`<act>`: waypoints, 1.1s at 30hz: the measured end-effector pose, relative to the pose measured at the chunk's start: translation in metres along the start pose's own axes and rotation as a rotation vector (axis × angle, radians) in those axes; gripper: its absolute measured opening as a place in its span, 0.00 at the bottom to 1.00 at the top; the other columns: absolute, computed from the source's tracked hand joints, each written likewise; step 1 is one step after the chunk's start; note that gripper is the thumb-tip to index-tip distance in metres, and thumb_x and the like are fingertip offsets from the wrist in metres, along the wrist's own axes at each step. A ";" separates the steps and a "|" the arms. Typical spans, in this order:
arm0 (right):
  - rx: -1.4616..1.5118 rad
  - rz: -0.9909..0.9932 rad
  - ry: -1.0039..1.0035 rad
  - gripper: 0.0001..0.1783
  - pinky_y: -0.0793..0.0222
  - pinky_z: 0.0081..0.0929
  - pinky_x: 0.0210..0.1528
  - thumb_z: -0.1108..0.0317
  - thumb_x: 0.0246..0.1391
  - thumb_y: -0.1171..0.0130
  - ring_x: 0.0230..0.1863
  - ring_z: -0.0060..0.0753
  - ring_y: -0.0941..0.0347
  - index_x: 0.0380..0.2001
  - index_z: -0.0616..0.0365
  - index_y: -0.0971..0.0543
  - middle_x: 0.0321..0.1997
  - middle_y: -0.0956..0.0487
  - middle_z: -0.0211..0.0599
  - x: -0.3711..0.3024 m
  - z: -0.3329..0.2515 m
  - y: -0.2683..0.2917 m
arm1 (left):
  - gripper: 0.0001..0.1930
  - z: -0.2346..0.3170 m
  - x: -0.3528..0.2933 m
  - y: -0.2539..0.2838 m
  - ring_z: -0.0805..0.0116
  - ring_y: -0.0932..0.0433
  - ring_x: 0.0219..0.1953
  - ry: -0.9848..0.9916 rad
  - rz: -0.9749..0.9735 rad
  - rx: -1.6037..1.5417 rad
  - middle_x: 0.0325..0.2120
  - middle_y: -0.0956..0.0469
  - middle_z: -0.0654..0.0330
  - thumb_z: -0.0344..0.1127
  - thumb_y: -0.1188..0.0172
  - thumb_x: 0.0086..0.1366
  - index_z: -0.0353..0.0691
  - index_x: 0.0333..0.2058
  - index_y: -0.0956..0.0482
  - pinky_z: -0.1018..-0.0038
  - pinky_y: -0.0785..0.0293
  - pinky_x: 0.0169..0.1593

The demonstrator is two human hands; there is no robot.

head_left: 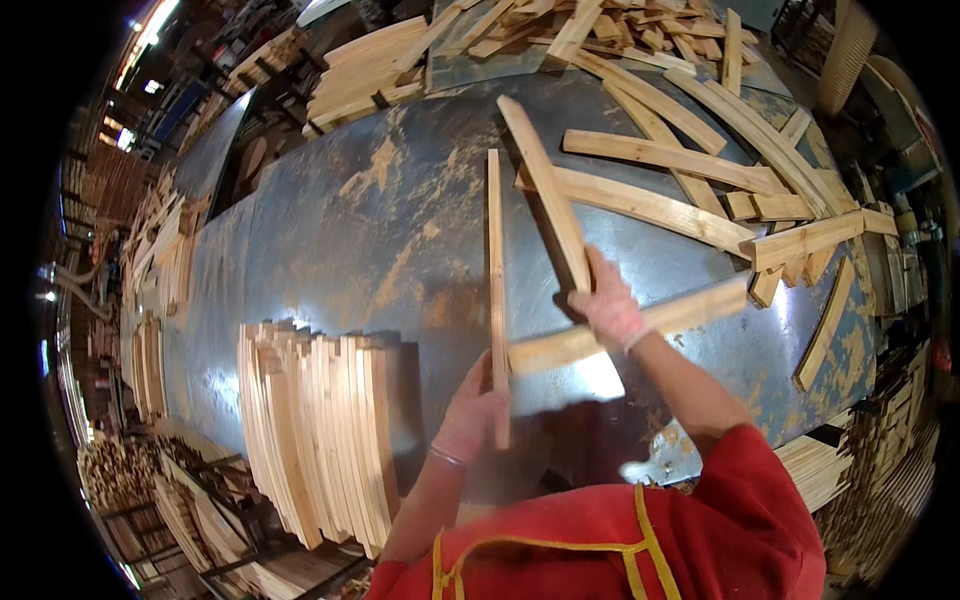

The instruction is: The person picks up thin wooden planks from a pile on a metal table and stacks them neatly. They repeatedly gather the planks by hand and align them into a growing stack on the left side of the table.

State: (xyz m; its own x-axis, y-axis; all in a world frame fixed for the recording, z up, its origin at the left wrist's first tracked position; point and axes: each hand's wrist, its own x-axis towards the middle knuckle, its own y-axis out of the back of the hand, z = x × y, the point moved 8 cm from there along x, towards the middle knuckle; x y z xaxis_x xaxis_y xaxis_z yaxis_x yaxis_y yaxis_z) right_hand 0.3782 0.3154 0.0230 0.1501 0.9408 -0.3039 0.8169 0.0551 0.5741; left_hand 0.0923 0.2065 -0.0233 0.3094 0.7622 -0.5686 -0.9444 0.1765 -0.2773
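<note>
My left hand [472,412] is closed around the near part of a narrow wooden strip [495,260], which stands on edge and points away from me. My right hand [610,308] grips the near end of a wider wooden board [545,185], tilted toward the far left. Beneath my right wrist another board [690,308] lies crosswise, its left end close to the strip in my left hand. Both hands seem to wear thin pale gloves. Left of my left hand stands a row of wooden strips [315,425], packed side by side on edge.
A metal-topped table [300,230] dusted with sawdust carries everything. Loose boards [660,205] lie crossed at the right, with a heap of offcuts [640,30] at the far edge. Stacked boards [365,75] sit at the far left. A ribbed hose [848,60] hangs at the far right.
</note>
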 end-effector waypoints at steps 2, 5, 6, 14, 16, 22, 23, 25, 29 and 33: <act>0.350 -0.269 -0.165 0.58 0.31 0.45 0.72 0.51 0.58 0.29 0.69 0.59 0.28 0.81 0.64 0.48 0.71 0.30 0.67 -0.062 -0.001 -0.049 | 0.45 -0.004 -0.009 0.000 0.65 0.20 0.56 -0.012 -0.054 -0.256 0.58 0.23 0.59 0.35 0.29 0.64 0.40 0.77 0.40 0.66 0.21 0.60; 0.090 -0.497 0.150 0.60 0.34 0.46 0.76 0.45 0.62 0.32 0.74 0.63 0.31 0.81 0.65 0.54 0.70 0.28 0.70 -0.135 0.020 -0.153 | 0.44 -0.021 -0.031 -0.006 0.66 0.20 0.53 0.019 -0.052 -0.313 0.56 0.23 0.59 0.33 0.28 0.62 0.39 0.76 0.38 0.67 0.20 0.57; -0.228 -0.464 0.288 0.60 0.33 0.47 0.74 0.39 0.61 0.34 0.73 0.60 0.29 0.81 0.64 0.52 0.68 0.25 0.70 -0.166 -0.001 -0.160 | 0.44 -0.031 -0.044 -0.004 0.67 0.20 0.53 0.022 -0.034 -0.260 0.56 0.23 0.59 0.32 0.29 0.62 0.39 0.75 0.38 0.68 0.20 0.56; 0.043 -0.707 -0.089 0.58 0.28 0.45 0.68 0.31 0.60 0.36 0.65 0.59 0.21 0.76 0.68 0.40 0.64 0.21 0.68 -0.154 -0.056 -0.219 | 0.47 -0.077 -0.198 0.061 0.60 0.21 0.59 0.057 0.146 0.434 0.62 0.25 0.54 0.36 0.29 0.61 0.39 0.76 0.40 0.64 0.24 0.63; -0.075 -0.727 -0.059 0.59 0.29 0.44 0.70 0.32 0.60 0.36 0.67 0.60 0.23 0.76 0.72 0.42 0.65 0.22 0.70 -0.162 -0.053 -0.277 | 0.49 -0.070 -0.234 0.077 0.56 0.24 0.63 0.222 0.312 0.848 0.66 0.28 0.53 0.40 0.26 0.60 0.40 0.77 0.41 0.60 0.27 0.66; -0.293 -0.913 0.202 0.43 0.24 0.49 0.61 0.50 0.58 0.34 0.61 0.60 0.18 0.68 0.69 0.32 0.58 0.16 0.60 -0.213 -0.111 -0.409 | 0.53 -0.077 -0.260 0.131 0.41 0.34 0.72 -0.247 0.753 1.453 0.73 0.35 0.46 0.45 0.23 0.56 0.45 0.77 0.40 0.48 0.36 0.74; -0.311 -0.940 0.276 0.42 0.24 0.50 0.60 0.49 0.57 0.34 0.60 0.60 0.18 0.67 0.66 0.30 0.57 0.15 0.57 -0.204 -0.109 -0.409 | 0.52 -0.063 -0.260 0.130 0.39 0.34 0.72 -0.223 0.813 1.389 0.73 0.35 0.46 0.45 0.23 0.56 0.45 0.77 0.39 0.48 0.37 0.74; -0.280 -0.963 0.352 0.39 0.23 0.51 0.58 0.49 0.58 0.35 0.59 0.60 0.18 0.66 0.60 0.28 0.56 0.15 0.54 -0.199 -0.122 -0.350 | 0.51 -0.051 -0.250 0.117 0.39 0.35 0.72 -0.324 0.761 1.383 0.72 0.34 0.46 0.44 0.24 0.55 0.45 0.76 0.38 0.48 0.37 0.73; -0.225 -0.715 0.477 0.41 0.24 0.51 0.60 0.47 0.57 0.35 0.59 0.61 0.19 0.69 0.56 0.29 0.56 0.16 0.57 -0.153 -0.064 -0.193 | 0.51 -0.050 -0.221 0.079 0.40 0.34 0.72 -0.440 0.603 1.454 0.71 0.33 0.44 0.42 0.22 0.51 0.44 0.74 0.34 0.48 0.36 0.72; -0.803 0.013 0.397 0.18 0.21 0.50 0.54 0.64 0.58 0.38 0.54 0.59 0.18 0.51 0.55 0.21 0.51 0.16 0.49 -0.083 0.002 0.032 | 0.47 -0.042 -0.170 -0.003 0.41 0.29 0.66 -0.559 0.311 1.504 0.65 0.28 0.46 0.44 0.20 0.46 0.40 0.66 0.28 0.48 0.31 0.67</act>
State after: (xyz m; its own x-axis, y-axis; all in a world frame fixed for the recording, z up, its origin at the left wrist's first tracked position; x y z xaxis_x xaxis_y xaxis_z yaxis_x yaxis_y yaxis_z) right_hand 0.3934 0.2385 0.0651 -0.1691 0.9811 -0.0938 0.1580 0.1209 0.9800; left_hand 0.0474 0.0501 0.0421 0.3370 0.9411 -0.0272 -0.3140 0.1396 0.9391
